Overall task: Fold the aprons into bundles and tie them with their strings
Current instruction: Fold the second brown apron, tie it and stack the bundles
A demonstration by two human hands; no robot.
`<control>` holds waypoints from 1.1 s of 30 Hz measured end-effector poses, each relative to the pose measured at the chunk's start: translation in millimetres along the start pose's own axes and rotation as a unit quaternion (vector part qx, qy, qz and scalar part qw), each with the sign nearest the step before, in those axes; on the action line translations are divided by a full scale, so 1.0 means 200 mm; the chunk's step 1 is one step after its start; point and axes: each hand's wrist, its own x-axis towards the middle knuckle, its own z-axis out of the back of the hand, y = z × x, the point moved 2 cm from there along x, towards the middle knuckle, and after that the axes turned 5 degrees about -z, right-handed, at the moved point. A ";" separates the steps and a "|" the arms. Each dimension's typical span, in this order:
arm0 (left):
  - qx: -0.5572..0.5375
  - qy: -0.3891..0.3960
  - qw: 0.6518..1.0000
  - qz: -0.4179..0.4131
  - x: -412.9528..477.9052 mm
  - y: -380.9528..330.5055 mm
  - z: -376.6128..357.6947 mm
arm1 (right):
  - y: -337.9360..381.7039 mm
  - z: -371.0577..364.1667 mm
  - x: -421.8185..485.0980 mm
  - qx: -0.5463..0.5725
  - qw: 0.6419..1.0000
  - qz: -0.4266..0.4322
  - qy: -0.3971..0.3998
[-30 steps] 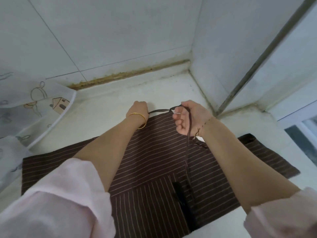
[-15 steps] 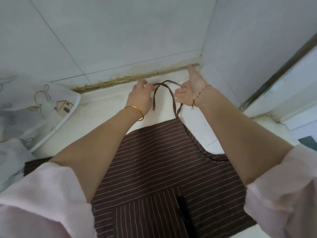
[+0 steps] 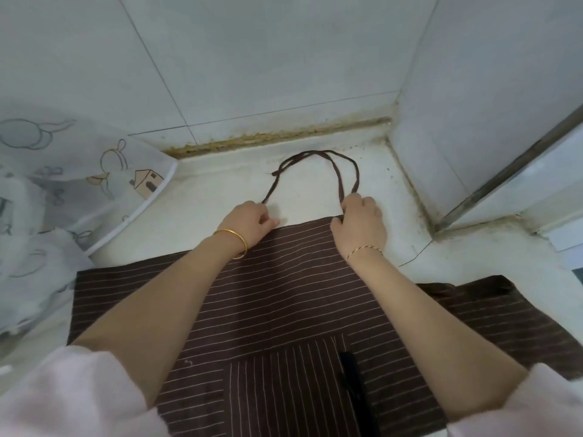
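as right hand [image 3: 359, 223] grips apron [image 3: 284, 294], strap [image 3: 339, 184] loops.

The neck loop [image 3: 315, 154], bunched at the bib's top edge a second ago, is now laid out in an open arch on the bench [image 3: 205, 197] in the upper centre of the frame. The left hand [image 3: 249, 220] and right hand [image 3: 359, 220] are drawn back from the wall to the top corners of the apron [image 3: 284, 279], where the loop's ends are held. The right palm is now turned down.
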 end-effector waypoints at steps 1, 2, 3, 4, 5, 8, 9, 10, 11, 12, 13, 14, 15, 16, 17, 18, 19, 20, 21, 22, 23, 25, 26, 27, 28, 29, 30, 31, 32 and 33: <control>0.020 -0.032 0.999 -0.004 -0.04 0.04 -0.01 | -0.02 -0.02 -0.01 -0.017 0.999 -0.018 -0.028; 0.040 -0.070 0.997 -0.012 -0.08 0.08 -0.02 | -0.04 -0.02 -0.01 -0.021 0.998 -0.043 -0.041; 0.055 -0.104 0.993 -0.018 -0.13 0.12 -0.02 | -0.05 -0.04 -0.02 -0.025 0.997 -0.063 -0.036; 0.069 -0.127 0.989 -0.028 -0.15 0.13 -0.03 | -0.07 -0.05 -0.01 -0.036 0.996 -0.075 -0.021; 0.082 -0.135 0.987 -0.034 -0.18 0.15 -0.05 | -0.08 -0.07 -0.01 -0.047 0.996 -0.074 0.002; 0.108 -0.137 0.983 -0.051 -0.23 0.18 -0.08 | -0.07 -0.09 -0.02 -0.013 0.999 -0.033 0.013; 0.114 -0.139 0.982 -0.058 -0.24 0.18 -0.09 | -0.07 -0.10 -0.02 0.012 1.000 -0.009 -0.001; 0.123 -0.140 0.980 -0.065 -0.24 0.19 -0.11 | -0.06 -0.10 -0.02 0.029 0.999 0.016 -0.011; 0.132 -0.141 0.979 -0.070 -0.25 0.19 -0.11 | -0.06 -0.10 -0.03 0.032 0.999 0.034 -0.014; 0.141 -0.141 0.977 -0.071 -0.25 0.19 -0.12 | -0.07 -0.11 -0.02 0.019 0.999 0.046 -0.014; 0.149 -0.141 0.976 -0.068 -0.25 0.19 -0.13 | -0.07 -0.11 -0.02 -0.004 0.999 0.051 -0.013; 0.155 -0.140 0.976 -0.066 -0.25 0.18 -0.13 | -0.08 -0.11 -0.01 -0.030 0.998 0.051 -0.014; 0.161 -0.138 0.975 -0.065 -0.25 0.18 -0.13 | -0.08 -0.10 -0.01 -0.049 0.998 0.048 -0.017; 0.169 -0.134 0.974 -0.066 -0.25 0.17 -0.12 | -0.09 -0.11 0.00 -0.062 0.997 0.042 -0.019; 0.180 -0.129 0.973 -0.066 -0.25 0.16 -0.12 | -0.10 -0.11 0.01 -0.070 0.997 0.037 -0.020; 0.189 -0.124 0.972 -0.064 -0.25 0.15 -0.12 | -0.11 -0.11 0.01 -0.077 0.996 0.035 -0.021; 0.197 -0.118 0.972 -0.058 -0.25 0.15 -0.12 | -0.11 -0.12 0.02 -0.088 0.995 0.036 -0.020; 0.204 -0.110 0.972 -0.050 -0.25 0.15 -0.11 | -0.12 -0.13 0.03 -0.102 0.994 0.042 -0.018; 0.209 -0.102 0.972 -0.041 -0.25 0.16 -0.11 | -0.12 -0.13 0.04 -0.119 0.992 0.047 -0.014; 0.214 -0.093 0.972 -0.034 -0.25 0.17 -0.11 | -0.12 -0.13 0.06 -0.138 0.989 0.049 -0.010; 0.219 -0.083 0.972 -0.032 -0.25 0.17 -0.11 | -0.12 -0.13 0.07 -0.158 0.986 0.051 -0.005; 0.228 -0.066 0.971 -0.039 -0.24 0.18 -0.11 | -0.12 -0.12 0.11 -0.193 0.980 0.054 0.009; 0.235 -0.062 0.969 -0.042 -0.23 0.18 -0.10 | -0.11 -0.12 0.12 -0.205 0.977 0.052 0.014; 0.241 -0.056 0.968 -0.038 -0.23 0.18 -0.10 | -0.10 -0.11 0.12 -0.207 0.977 0.046 0.015; 0.246 -0.057 0.967 -0.033 -0.22 0.18 -0.09 | -0.10 -0.10 0.13 -0.192 0.981 0.034 0.011; 0.254 -0.071 0.964 -0.031 -0.21 0.17 -0.10 | -0.09 -0.09 0.13 -0.169 0.985 0.022 -0.002; 0.266 -0.097 0.959 -0.024 -0.21 0.16 -0.10 | -0.08 -0.07 0.13 -0.146 0.989 0.021 -0.030; 0.272 -0.141 0.952 -0.009 -0.23 0.14 -0.10 | -0.06 -0.05 0.10 -0.133 0.988 0.037 -0.071; 0.256 -0.200 0.946 0.007 -0.25 0.11 -0.11 | -0.04 -0.03 0.05 -0.124 0.984 0.068 -0.108; 0.215 -0.257 0.942 0.013 -0.29 0.06 -0.12 | -0.01 -0.02 -0.02 -0.111 0.978 0.110 -0.136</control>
